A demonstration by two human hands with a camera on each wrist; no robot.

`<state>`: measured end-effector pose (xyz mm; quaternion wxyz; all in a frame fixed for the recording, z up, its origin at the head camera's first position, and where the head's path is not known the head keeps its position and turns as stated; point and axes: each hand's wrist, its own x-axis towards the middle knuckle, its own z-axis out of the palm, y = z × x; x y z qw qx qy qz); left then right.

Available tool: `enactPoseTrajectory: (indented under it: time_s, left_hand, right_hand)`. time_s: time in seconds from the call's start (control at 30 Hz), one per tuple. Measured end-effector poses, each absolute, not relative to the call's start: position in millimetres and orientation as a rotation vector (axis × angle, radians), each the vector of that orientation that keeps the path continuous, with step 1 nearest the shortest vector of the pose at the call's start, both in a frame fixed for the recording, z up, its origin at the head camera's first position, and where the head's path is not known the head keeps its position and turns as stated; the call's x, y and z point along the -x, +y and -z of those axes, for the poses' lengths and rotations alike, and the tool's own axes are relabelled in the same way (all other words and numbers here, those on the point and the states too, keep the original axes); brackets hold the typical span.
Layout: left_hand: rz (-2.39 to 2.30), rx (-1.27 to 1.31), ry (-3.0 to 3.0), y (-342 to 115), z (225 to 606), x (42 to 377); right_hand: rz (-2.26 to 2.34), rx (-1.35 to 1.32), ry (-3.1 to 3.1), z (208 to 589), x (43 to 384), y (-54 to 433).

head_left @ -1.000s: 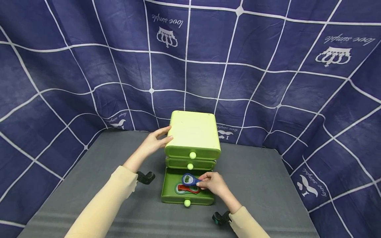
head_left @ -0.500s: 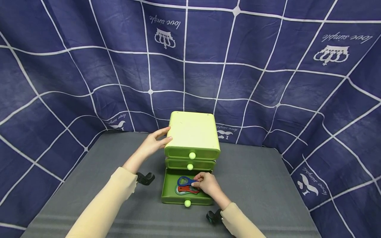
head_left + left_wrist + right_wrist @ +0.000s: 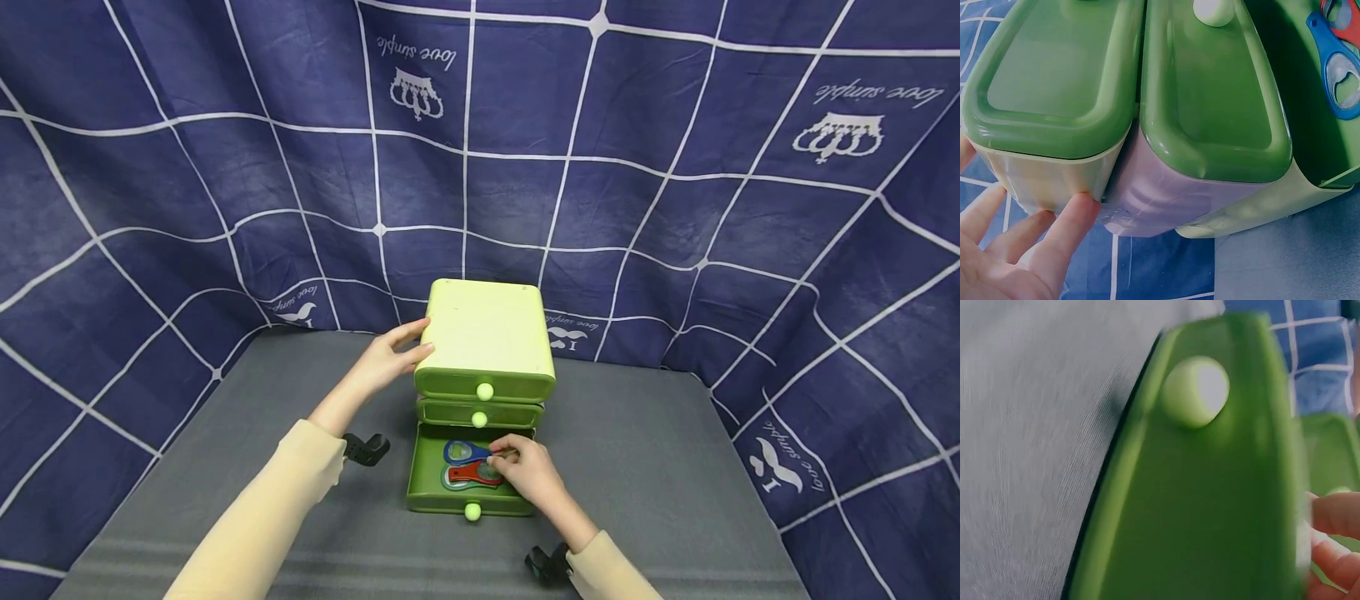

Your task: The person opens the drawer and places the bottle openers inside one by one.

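Inside the pulled-out bottom drawer [image 3: 423, 479] of a small green cabinet [image 3: 487, 325], a blue bottle opener [image 3: 459, 452] lies beside a red bottle opener [image 3: 468, 473]. Under the red one, a green-rimmed piece shows in part. My right hand [image 3: 528, 468] is over the drawer's right side, fingertips near the blue opener's handle. In the left wrist view that blue opener [image 3: 1340, 78] lies flat with no fingers on its handle end. My left hand [image 3: 384, 360] rests on the cabinet's upper left side, its fingers [image 3: 1075, 219] spread against the wall.
Above the drawer, the middle drawer [image 3: 450, 412] and top drawer [image 3: 450, 383] are closed, each with a round pale knob. The grey table [image 3: 637, 467] meets a blue gridded cloth [image 3: 637, 125] behind and at the sides.
The blue opener, held by my right hand earlier, has been lowered left into the drawer and let go. My left hand stays on the cabinet.
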<state>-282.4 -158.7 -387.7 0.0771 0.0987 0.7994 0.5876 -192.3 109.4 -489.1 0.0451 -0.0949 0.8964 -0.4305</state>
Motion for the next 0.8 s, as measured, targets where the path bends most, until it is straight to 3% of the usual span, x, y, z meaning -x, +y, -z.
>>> enactPoseTrajectory:
  time_s: [0.47, 0.8]
  left_hand:
    - [-1.772, -0.297, 2.387, -158.1, 385.3, 282.4]
    - [-1.759, -0.270, 2.404, -156.1, 383.3, 281.5]
  right_hand:
    - [1.694, 0.242, 2.265, 480.6, 136.0, 106.7]
    - [1.750, 0.137, 1.825, 517.1, 114.9, 98.1]
